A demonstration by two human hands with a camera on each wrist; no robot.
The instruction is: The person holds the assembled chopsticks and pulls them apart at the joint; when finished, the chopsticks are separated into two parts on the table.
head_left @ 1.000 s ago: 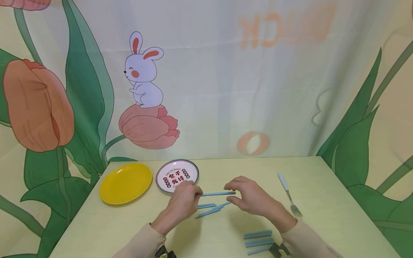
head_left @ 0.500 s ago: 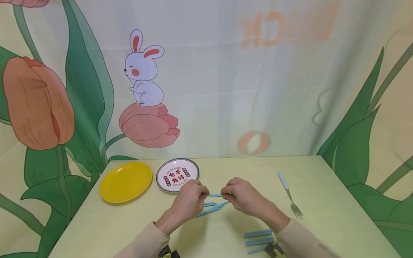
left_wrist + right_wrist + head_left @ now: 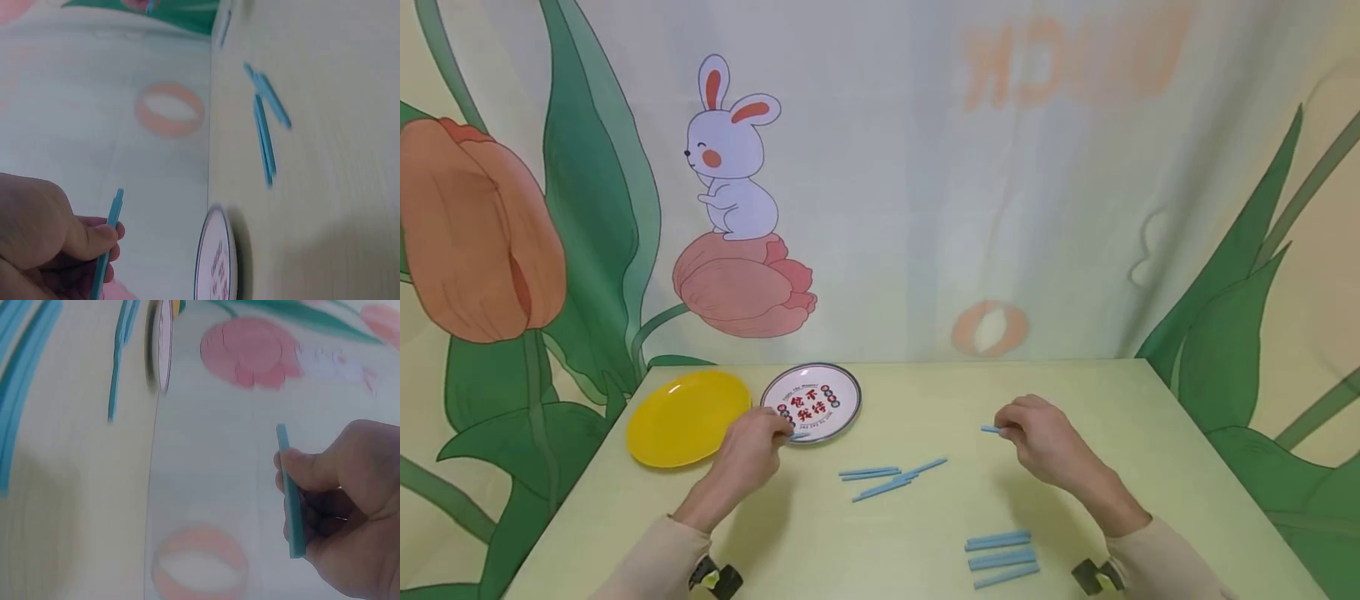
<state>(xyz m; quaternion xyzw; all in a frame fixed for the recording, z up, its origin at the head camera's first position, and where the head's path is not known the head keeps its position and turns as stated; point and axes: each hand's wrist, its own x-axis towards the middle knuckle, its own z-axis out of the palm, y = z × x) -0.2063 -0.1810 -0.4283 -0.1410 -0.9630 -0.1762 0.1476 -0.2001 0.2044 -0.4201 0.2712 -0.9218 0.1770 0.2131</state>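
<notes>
In the head view my left hand [image 3: 752, 442] is raised over the near rim of the patterned white plate [image 3: 842, 417]. Its thumb and fingers pinch a slim blue stick [image 3: 115, 209], which has a narrower tip in the left wrist view. My right hand [image 3: 1037, 433], held above the table on the right side, pinches another slim blue stick [image 3: 291, 506] lengthwise between thumb and fingers. Between the hands several blue sticks [image 3: 870, 473] lie on the table, some crossing or overlapping. Closer to me, three rows of blue sticks [image 3: 1002, 558] lie roughly parallel near the right forearm.
A yellow plate [image 3: 662, 425] stands at the back left, beside the white plate. The pale table [image 3: 910, 408] ends at a printed curtain [image 3: 887, 208] with a rabbit and tulips. In the left wrist view a pale handle [image 3: 225, 28] lies near the table's far edge.
Both hands held one blue stick between them, brought closer together half a second ago. Now they are far apart, left and right, each with its own blue stick. The head view has shifted slightly.
</notes>
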